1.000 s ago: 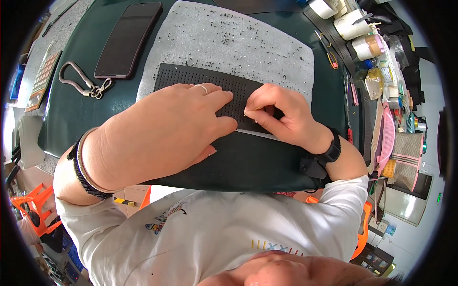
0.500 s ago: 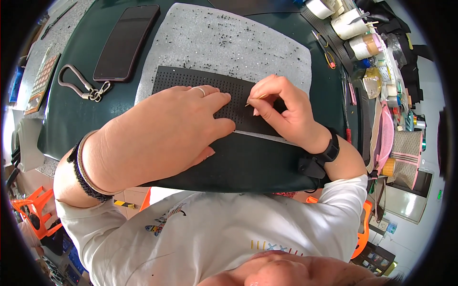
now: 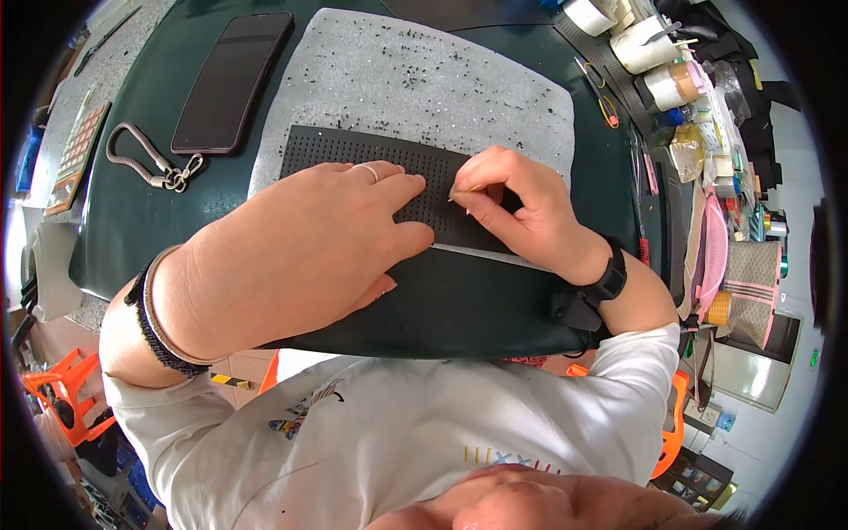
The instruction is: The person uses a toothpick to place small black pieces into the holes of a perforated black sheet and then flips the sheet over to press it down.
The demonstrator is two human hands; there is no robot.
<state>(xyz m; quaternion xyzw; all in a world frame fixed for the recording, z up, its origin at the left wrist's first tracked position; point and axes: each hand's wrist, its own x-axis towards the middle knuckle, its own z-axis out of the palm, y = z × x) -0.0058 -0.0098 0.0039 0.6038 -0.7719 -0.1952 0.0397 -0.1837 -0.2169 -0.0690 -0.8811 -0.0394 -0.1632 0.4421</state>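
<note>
A dark perforated sheet [image 3: 375,146] with rows of small holes lies across the near part of a whitish foam mat [image 3: 380,71]. My left hand [image 3: 291,234] rests on the sheet's left and middle part, palm down, thumb and fingers apart. Over the sheet's right part, my right hand [image 3: 521,208] is closed in a pinch. Between its thumb and forefinger is a thin, pale, pointed piece [image 3: 451,200], its tip close to the end of the rows of holes. Most of that piece is hidden by the fingers, and its kind cannot be made out.
Tiny black bits dot the foam mat. A phone [image 3: 231,84] and a looped cord with a metal clasp [image 3: 146,163] lie to the left on the dark green tabletop [image 3: 424,305]. At the right are scissors [image 3: 605,104] and thread spools [image 3: 643,44].
My right hand has shifted slightly left along the dark sheet, still pinching the thin piece. My left hand has stayed in place.
</note>
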